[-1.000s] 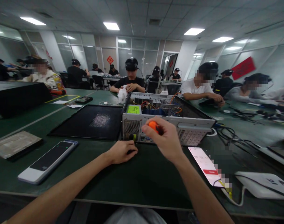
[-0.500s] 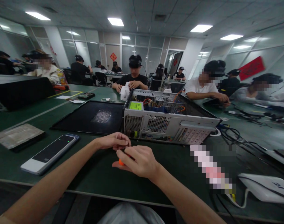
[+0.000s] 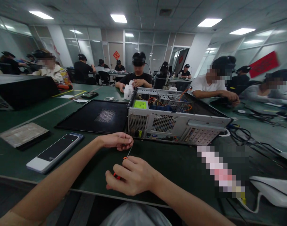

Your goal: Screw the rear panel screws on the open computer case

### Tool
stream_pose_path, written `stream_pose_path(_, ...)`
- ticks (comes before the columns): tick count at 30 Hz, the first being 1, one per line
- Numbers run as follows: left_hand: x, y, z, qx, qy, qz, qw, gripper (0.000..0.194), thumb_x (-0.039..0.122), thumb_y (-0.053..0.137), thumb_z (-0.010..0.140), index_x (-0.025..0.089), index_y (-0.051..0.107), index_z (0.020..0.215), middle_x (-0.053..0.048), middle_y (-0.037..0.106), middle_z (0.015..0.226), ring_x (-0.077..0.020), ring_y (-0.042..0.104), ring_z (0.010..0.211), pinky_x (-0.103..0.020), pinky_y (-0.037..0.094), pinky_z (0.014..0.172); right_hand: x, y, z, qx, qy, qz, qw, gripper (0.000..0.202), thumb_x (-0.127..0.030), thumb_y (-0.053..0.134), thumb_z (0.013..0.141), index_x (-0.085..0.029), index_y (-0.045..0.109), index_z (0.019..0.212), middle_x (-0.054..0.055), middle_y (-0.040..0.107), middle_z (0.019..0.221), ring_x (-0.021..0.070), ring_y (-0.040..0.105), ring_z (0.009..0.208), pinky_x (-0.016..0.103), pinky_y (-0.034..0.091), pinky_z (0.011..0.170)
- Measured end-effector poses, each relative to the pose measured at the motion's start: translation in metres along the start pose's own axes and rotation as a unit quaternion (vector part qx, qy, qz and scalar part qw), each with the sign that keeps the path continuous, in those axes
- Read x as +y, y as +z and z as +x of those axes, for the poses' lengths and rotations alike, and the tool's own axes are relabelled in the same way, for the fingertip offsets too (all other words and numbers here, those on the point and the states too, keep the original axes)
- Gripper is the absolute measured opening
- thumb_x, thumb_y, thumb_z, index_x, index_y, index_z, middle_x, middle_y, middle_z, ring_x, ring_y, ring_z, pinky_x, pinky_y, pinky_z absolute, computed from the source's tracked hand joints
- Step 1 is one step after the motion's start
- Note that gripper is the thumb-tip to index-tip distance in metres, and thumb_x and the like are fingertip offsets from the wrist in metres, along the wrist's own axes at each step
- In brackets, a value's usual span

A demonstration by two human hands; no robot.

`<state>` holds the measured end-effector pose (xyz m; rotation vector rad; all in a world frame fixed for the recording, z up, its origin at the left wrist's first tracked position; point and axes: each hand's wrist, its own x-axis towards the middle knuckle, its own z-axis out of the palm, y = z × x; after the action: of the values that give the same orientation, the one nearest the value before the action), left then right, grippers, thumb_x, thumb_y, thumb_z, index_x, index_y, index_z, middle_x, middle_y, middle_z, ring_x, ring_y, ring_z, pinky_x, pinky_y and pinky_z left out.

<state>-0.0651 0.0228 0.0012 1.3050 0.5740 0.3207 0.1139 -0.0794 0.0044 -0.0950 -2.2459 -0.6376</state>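
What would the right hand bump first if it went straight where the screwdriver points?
Probably the left hand: its fingertips are at the far end of the screwdriver. The open computer case seems next, but depth is unclear.

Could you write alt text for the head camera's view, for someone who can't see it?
A person's right hand grips what looks like an orange-handled screwdriver, its thin shaft reaching the left hand. Beyond, an open computer case lies on a green table beside a black panel; other people sit behind.
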Motion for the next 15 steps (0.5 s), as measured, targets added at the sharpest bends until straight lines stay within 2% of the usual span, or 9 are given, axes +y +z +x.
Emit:
stream_pose_path(9,-0.005,-0.009,0.000,0.001,0.018,-0.051,0.999,0.037,0.045,0.077,0.084,0.013,0.060,0.080,0.000,0.051,0.072,-0.0100,0.042,0.062,-0.018,0.031,0.051,0.000,-0.004,0.001,0.013,0.007,0.010,1.000,0.017,-0.036,0.067,0.089,-0.022,0.070,0.098,-0.002,0.062,0.079,0.0091,0.044,0.058,0.026,0.035,0.053)
stream_pose_path(15,-0.004,-0.017,-0.004,-0.006,-0.005,-0.028,1.000,0.032,0.038,0.082,0.080,0.011,0.067,0.088,-0.001,0.054,0.075,-0.0102,0.044,0.064,-0.017,0.033,0.051,-0.001,-0.004,0.001,0.046,0.020,0.047,0.998,0.021,-0.039,0.068,0.089,-0.019,0.069,0.096,-0.001,0.062,0.078,0.0092,0.045,0.058,0.025,0.036,0.054)
